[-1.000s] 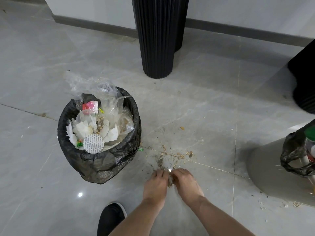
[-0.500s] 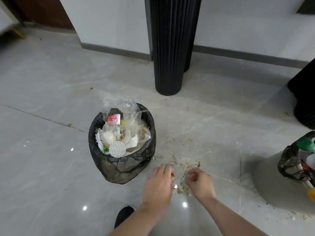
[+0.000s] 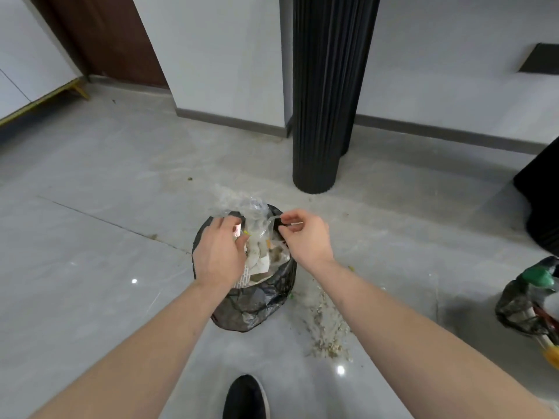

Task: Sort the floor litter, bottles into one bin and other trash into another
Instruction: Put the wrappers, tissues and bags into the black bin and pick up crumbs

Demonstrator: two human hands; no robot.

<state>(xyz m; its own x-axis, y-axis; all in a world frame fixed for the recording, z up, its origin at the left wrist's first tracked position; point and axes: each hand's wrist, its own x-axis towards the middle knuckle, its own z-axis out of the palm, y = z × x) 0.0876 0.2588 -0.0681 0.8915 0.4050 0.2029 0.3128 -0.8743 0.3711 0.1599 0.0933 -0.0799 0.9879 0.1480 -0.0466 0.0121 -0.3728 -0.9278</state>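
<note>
A round bin (image 3: 251, 303), lined with crinkled glossy black plastic, brims with trash on the smooth grey floor (image 3: 90, 267). Left hand (image 3: 216, 255) hovers over it, fingers curled downward; whether it holds anything, I cannot tell. Right hand (image 3: 305, 237) pinches its rim.

Both hands, left hand (image 3: 216, 252) and right hand (image 3: 305, 237), crowd the mouth of the trash bin (image 3: 251, 303), already heaped with litter, while open floor (image 3: 90, 252) lies left, crumbs (image 3: 326, 337) right, and the black column (image 3: 326, 95) stands behind.
</note>
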